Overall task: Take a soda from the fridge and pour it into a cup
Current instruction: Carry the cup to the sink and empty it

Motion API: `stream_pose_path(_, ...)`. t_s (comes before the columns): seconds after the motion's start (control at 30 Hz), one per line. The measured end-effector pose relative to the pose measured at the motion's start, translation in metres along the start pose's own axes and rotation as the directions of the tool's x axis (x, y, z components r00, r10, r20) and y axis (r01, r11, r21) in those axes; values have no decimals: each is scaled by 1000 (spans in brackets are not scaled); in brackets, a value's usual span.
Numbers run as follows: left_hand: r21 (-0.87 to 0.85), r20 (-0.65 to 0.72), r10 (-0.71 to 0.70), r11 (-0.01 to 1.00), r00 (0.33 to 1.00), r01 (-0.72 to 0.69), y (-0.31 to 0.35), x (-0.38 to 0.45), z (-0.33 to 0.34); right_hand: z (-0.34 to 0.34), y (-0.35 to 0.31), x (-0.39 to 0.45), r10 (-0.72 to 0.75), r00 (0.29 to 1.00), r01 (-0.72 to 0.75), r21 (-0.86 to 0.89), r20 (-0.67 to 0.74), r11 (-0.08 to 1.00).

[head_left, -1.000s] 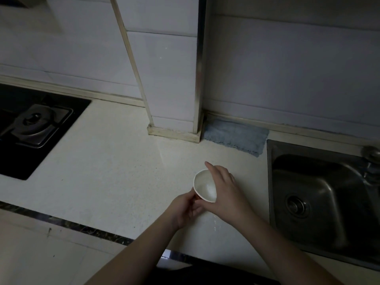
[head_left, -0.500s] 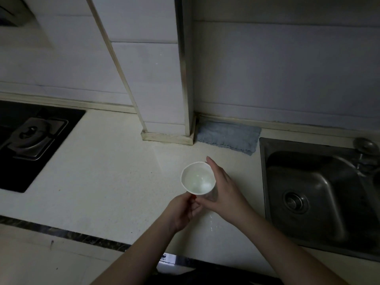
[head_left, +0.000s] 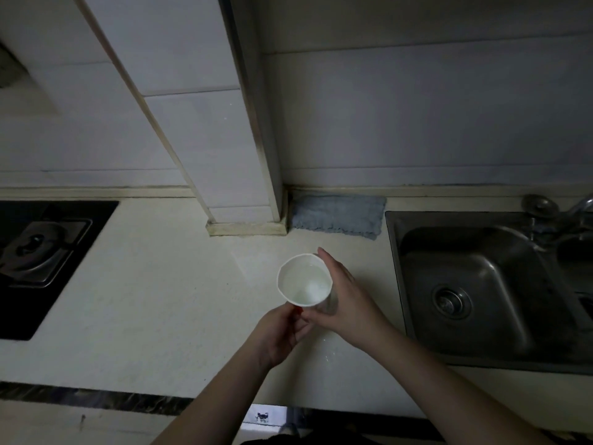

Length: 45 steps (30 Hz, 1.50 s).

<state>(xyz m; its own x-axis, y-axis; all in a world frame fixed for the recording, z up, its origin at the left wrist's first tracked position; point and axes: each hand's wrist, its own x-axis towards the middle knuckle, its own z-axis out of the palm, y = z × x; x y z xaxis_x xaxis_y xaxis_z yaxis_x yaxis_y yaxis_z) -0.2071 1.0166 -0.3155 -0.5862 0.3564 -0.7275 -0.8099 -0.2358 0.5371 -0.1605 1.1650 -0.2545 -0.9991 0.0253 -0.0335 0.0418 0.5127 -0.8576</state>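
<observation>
Both of my hands are on the cup [head_left: 304,281]: the left hand [head_left: 278,335] curls round its lower wall from the near side, and the right hand [head_left: 345,301] lies along its right flank with the fingers fairly straight and reaching past the rim. I hold it just above the counter [head_left: 144,300], mouth up and tipped a little toward the camera. Whether its base touches the surface I cannot tell.

It looks like a thin white disposable cup, so I judge it light and easily crushed. Holding it low and loosely round the wall seems right, never pinching the rim. Something pale shows inside, liquid or only glare; I cannot say which. If it is liquid, the tilt risks a spill. A glassy shape sits between the cup and my right palm, too dim to name.

Beyond the cup a grey cloth [head_left: 337,215] lies against the wall. Right of my right hand is the steel sink [head_left: 475,284], and well off to the left is the gas hob [head_left: 38,252]. No soda can or bottle is in view. No brand or writing is readable anywhere.
</observation>
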Motion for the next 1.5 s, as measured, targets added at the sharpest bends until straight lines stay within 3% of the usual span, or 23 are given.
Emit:
stream_pose_path(0.27,71,107,-16,997,994,8,17,-5,9,-3,-12,-11,148,982,-127,171,-116,977)
stream_pose_path(0.73,305,175,-128,950,976,70,35,-5,32,-19,-33,-42,192,931,-115,249,-312,962)
stream_pose_path(1.1,472,261,-281,872,924,132,15,-28,108,-73,-34,-99,268,844,-165,250,-465,954)
stream_pose_path(1.5,615,326,-326,786,887,62,-65,-54,227,-160,8,-187,300,723,-153,279,-622,948)
